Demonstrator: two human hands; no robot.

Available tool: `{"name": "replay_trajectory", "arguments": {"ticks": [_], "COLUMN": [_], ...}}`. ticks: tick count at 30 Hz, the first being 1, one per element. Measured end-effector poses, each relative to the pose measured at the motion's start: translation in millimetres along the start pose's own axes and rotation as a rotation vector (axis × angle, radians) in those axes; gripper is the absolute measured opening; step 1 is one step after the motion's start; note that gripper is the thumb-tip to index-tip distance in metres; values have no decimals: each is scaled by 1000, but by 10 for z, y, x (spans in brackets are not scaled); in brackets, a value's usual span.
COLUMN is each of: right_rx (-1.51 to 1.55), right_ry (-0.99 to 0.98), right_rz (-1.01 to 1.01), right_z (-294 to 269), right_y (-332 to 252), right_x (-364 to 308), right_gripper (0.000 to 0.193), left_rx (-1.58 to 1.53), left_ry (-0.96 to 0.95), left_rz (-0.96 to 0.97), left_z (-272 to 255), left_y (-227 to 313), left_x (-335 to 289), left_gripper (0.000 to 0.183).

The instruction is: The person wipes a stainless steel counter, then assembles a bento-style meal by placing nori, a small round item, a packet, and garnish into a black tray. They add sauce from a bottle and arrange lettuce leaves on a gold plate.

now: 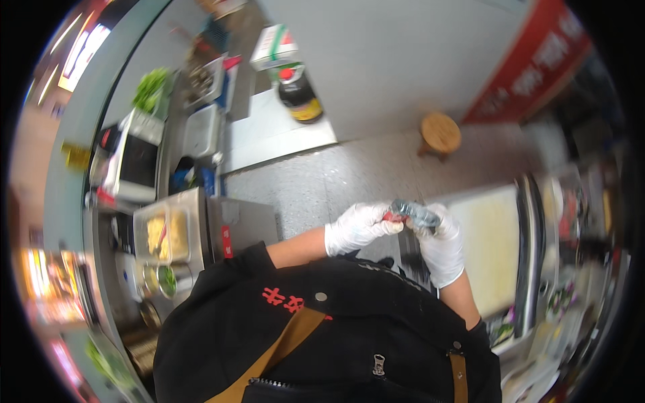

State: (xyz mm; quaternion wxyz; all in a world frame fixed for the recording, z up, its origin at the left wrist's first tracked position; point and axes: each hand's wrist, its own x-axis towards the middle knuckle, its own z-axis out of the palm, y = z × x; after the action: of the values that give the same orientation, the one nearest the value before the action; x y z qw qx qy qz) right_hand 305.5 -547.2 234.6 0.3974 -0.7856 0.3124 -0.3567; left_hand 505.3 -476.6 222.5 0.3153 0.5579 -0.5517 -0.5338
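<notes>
In front of my body, both hands in white gloves meet on a small, shiny grey-blue plastic packet (418, 212) with a red part at its left end. My left hand (359, 228) pinches the red end between thumb and fingers. Closed around the grey end is my right hand (440, 245). What the packet holds cannot be made out. Just right of my right hand lies a pale cutting board (494, 248) on a counter.
A wooden stool (441, 133) stands on the floor ahead. Farther left, a dark bottle with a red cap (299, 97) stands on a white surface (269, 144). A tub of yellow food (164, 235) and a white scale-like appliance (134, 158) sit along the left counter.
</notes>
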Motion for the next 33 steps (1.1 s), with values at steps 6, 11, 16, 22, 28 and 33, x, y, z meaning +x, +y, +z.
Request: {"name": "replay_trajectory", "arguments": {"ticks": [6,11,16,22,28,33], "right_rx": [211,509,578,538,38,-921], "right_ry": [-334,-801,-865,-982,-1206,-1555], "right_rz": [-130,232,363,381,527,90], "right_z": [1698,3163,4233,5341,7101,8326], "right_y": [-492,-971,-1203,-731,930,2053], "right_x": [654,876,1208,2038,3007,3285], "right_gripper": [30,36,16,15,23,40], "left_rx": [-293,-973,-900,-266,554,570], "left_ry": [577,1067,1246,1310,1228,1052], "left_rz": [-73,262,155,-195,-805,-1101], "left_z": [-990,-1768,-2423,-3033,-3451,-3586], "left_y": [-775,-1216,-1634,-2497,-3281,-3315], "left_x": [-1143,-1927,-2447,-2753,-2917,-2831], "left_gripper": [31,28,37,65,61,62]}}
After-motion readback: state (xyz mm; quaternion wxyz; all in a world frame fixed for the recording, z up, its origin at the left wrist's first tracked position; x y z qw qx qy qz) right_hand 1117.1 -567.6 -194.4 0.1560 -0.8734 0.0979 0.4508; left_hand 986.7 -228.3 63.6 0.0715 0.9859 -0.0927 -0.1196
